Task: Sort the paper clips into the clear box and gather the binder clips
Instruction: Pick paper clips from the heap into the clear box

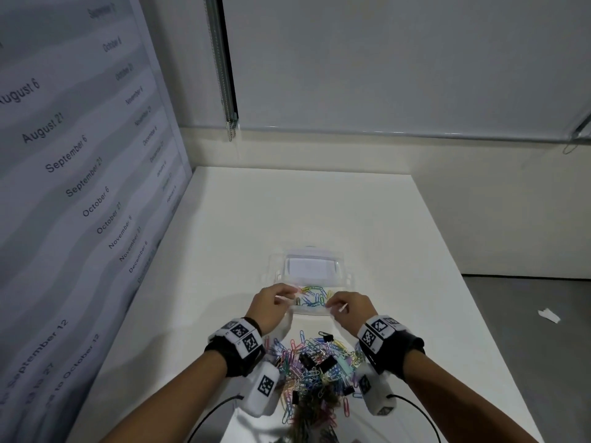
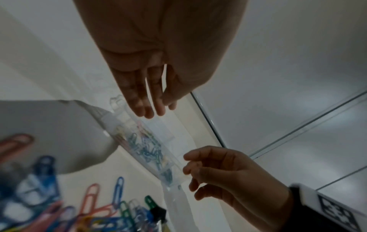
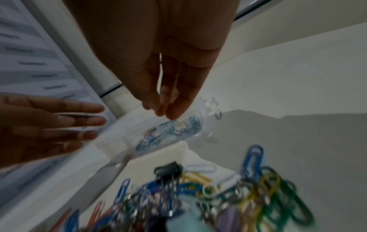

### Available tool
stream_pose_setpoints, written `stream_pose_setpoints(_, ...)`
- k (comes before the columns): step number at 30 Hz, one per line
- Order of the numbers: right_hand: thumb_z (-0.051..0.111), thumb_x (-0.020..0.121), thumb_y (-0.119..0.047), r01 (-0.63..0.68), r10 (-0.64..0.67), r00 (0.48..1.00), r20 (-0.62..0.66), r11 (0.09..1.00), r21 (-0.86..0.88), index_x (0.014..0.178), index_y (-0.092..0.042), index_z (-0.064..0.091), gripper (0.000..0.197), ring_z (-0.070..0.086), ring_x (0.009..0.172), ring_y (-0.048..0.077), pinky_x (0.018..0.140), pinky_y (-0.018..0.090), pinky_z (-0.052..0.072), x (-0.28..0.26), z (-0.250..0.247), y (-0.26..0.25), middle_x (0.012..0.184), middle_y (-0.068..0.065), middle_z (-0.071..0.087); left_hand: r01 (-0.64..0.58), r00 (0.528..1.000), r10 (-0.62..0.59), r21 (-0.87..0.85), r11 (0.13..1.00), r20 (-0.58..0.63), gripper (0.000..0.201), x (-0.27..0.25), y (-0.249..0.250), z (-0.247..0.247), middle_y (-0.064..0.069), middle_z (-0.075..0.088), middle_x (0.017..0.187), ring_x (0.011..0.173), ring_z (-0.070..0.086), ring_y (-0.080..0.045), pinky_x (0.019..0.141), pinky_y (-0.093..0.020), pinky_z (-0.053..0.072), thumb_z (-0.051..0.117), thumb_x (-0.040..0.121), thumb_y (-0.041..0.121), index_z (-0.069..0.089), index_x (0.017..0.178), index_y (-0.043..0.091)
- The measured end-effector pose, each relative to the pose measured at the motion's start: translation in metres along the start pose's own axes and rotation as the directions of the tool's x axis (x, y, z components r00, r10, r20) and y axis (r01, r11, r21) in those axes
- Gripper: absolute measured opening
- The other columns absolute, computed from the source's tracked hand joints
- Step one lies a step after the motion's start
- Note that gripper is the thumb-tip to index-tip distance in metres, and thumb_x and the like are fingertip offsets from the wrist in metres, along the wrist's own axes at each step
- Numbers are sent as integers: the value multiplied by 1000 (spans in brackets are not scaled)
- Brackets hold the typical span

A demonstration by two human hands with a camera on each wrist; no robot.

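Observation:
A clear box (image 1: 311, 312) with its lid (image 1: 308, 266) tipped open behind lies on the white table and holds several coloured paper clips (image 1: 311, 297). My left hand (image 1: 275, 302) hovers at its left end, fingers straight and pointing down (image 2: 152, 109). My right hand (image 1: 347, 306) hangs at the right end, fingers loosely curled (image 3: 164, 109), with nothing plainly held. A thin pale streak by each hand is too small to identify. Nearer me lies a mixed pile of paper clips (image 1: 307, 374) with black binder clips (image 1: 326, 338) among them.
A wall panel printed with dates (image 1: 80, 155) runs along the table's left side. A torn paper scrap (image 1: 548, 315) lies by the table's right edge. Black cables (image 1: 415, 407) trail from the wrist cameras towards me. A roller blind (image 1: 383, 59) hangs behind the table.

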State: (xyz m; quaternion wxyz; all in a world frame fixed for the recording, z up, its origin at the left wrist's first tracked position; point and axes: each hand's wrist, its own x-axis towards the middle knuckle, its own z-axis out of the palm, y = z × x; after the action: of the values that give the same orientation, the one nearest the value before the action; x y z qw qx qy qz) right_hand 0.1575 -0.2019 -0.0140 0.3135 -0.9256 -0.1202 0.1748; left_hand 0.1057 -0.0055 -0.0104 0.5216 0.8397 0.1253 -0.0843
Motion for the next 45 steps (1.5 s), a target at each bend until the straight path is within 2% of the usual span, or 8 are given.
stream_pose_setpoints(4, 55, 78, -4, 93, -74, 982, 172, 990, -104, 98, -14, 68, 26, 58, 88, 11, 86, 21, 49, -12, 18, -2, 108, 4, 68, 22, 999, -28, 143, 990, 42, 26, -19, -22, -9, 4, 57, 93, 91, 56, -15, 75, -14, 44, 58, 83, 3, 61, 91, 27)
stream_pose_setpoints(10, 66, 79, -19, 322, -145, 882, 449, 881, -348, 136, -22, 42, 62, 41, 122, 24, 103, 31, 37, -17, 38, -13, 134, 6, 42, 55, 958, -211, 594, 802, 196, 90, -38, -48, -10, -3, 32, 132, 126, 35, -21, 104, -37, 41, 81, 64, 36, 33, 140, 28)
stream_pose_setpoints(14, 64, 83, -15, 277, -85, 876, 476, 896, -349, 128, -19, 51, 47, 48, 116, 25, 96, 30, 40, -17, 40, -18, 127, 8, 45, 10, 962, -160, 562, 827, 219, 80, -44, -55, -1, -2, 32, 126, 119, 37, -18, 102, -30, 41, 80, 68, 30, 39, 136, 24)
stream_pose_setpoints(21, 63, 81, -9, 161, -26, 919, 393, 936, -314, 96, -14, 69, 17, 50, 82, 11, 74, 22, 41, -17, 31, -20, 89, -4, 55, -69, 967, -73, 527, 847, 244, 15, -38, -49, 6, 0, 45, 95, 80, 47, -15, 77, -26, 42, 60, 85, 13, 59, 98, 21)
stream_pose_setpoints(26, 48, 77, -5, 97, -52, 972, 231, 978, -185, 59, -31, 56, 33, 57, 78, 14, 75, 22, 49, -20, 25, -15, 81, -1, 63, 23, 982, -95, 396, 918, 162, 27, -34, -52, 4, 1, 59, 79, 69, 56, -15, 65, -21, 45, 51, 87, 4, 57, 73, 26)
stream_pose_setpoints(37, 64, 82, -17, 231, -50, 910, 411, 886, -402, 125, -17, 51, 45, 49, 117, 24, 98, 31, 41, -7, 44, -24, 126, 8, 45, 161, 984, -160, 3, 987, 73, 24, -31, -50, -3, -7, 64, 68, 63, 57, -22, 67, -35, 53, 55, 87, 0, 63, 73, 18)
stream_pose_setpoints(43, 53, 82, -6, 143, 5, 927, 375, 920, -365, 90, -10, 68, 17, 60, 91, 24, 73, 24, 42, -15, 52, -30, 87, 2, 63, 129, 992, -126, -106, 986, 33, 21, -23, -35, -10, -7, 59, 70, 54, 54, -11, 50, -12, 50, 46, 93, -4, 57, 80, 10)
stream_pose_setpoints(45, 46, 82, -5, 116, 8, 938, 346, 934, -337, 76, -12, 67, 23, 61, 86, 25, 70, 24, 42, -17, 48, -30, 93, 8, 70, 104, 994, -101, -73, 992, 32, 20, -17, -28, -12, -3, 58, 70, 58, 56, -10, 53, -11, 50, 49, 93, -1, 58, 80, 11)
